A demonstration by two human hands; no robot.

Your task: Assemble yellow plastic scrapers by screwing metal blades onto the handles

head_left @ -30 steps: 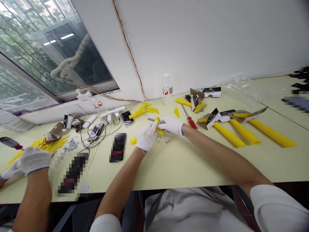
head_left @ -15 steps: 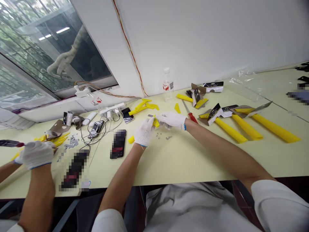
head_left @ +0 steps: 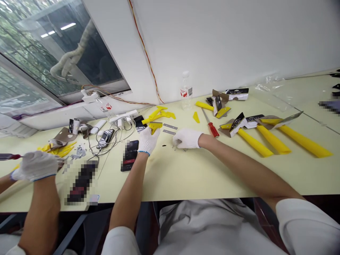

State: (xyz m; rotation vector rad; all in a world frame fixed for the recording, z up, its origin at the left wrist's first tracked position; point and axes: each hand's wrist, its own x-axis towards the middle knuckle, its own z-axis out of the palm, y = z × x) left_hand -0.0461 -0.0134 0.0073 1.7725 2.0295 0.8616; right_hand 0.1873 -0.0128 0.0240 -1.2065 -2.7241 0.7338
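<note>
Head view: we look down at our left hand (head_left: 148, 141) and our right hand (head_left: 187, 138), both in soft white knit gloves (head_left: 186, 139). Our left fingers are closed on a small yellow plastic piece (head_left: 155, 126), which pokes up above the glove near the middle of the table. Our right fingers curl down beside tiny metal bits (head_left: 177, 148). The bits are too small to make out, and we cannot tell if these fingers pinch one.

Between our hands lie two thin, flat metal blades (head_left: 170, 129), with a tiny black bit (head_left: 164, 145) just below them. Just left of our left hand is a shiny black phone (head_left: 130, 155). Past it, thin wires (head_left: 117, 140) curl around a white power strip (head_left: 122, 123).

To the right are a screwdriver with a red handle (head_left: 213, 129) and yellow scrapers (head_left: 305, 141) with long, smooth handles. A clear plastic bottle (head_left: 186, 90) stands by the white wall (head_left: 225, 42) on the smooth, pale table (head_left: 212, 173).

At the far left, another person's gloved hand (head_left: 35, 165) is near a heap of yellow pieces (head_left: 57, 150). A dark thing (head_left: 81, 182) on the table is blurred, so we cannot tell what it is. More blurred things (head_left: 329, 105) are cut off at the right edge.
</note>
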